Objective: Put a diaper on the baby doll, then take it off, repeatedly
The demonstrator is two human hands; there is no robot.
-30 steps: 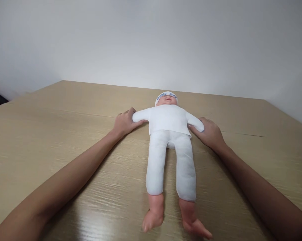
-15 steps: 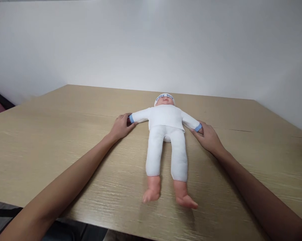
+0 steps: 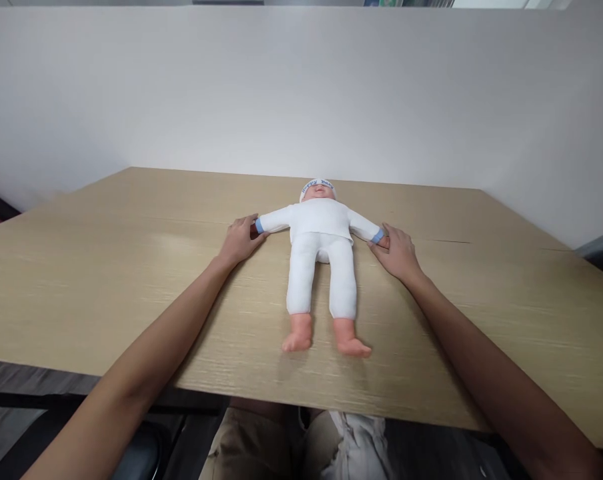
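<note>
A baby doll (image 3: 321, 220) lies on its back on the wooden table (image 3: 106, 267), head toward the white panel and feet toward me. It wears a white top and trousers with blue cuffs, plus a white cap with blue lettering. Its arms are spread out to both sides. At the doll's arm on the left, my left hand (image 3: 240, 239) is closed around the doll's hand, just past the blue cuff. On the other side, my right hand (image 3: 397, 250) grips the doll's other hand, thumb along the cuff. The doll's hands are mostly hidden by my fingers.
Behind the table stands a white panel (image 3: 301, 93). The table's front edge runs above my lap, where beige shorts (image 3: 251, 443) and a whitish cloth (image 3: 359, 447) show. A dark chair seat (image 3: 136, 453) is at lower left.
My view has pulled back and shifted, so the lap and the top of the panel now show. Both hands keep their grip on the doll, whose pose looks unchanged.
</note>
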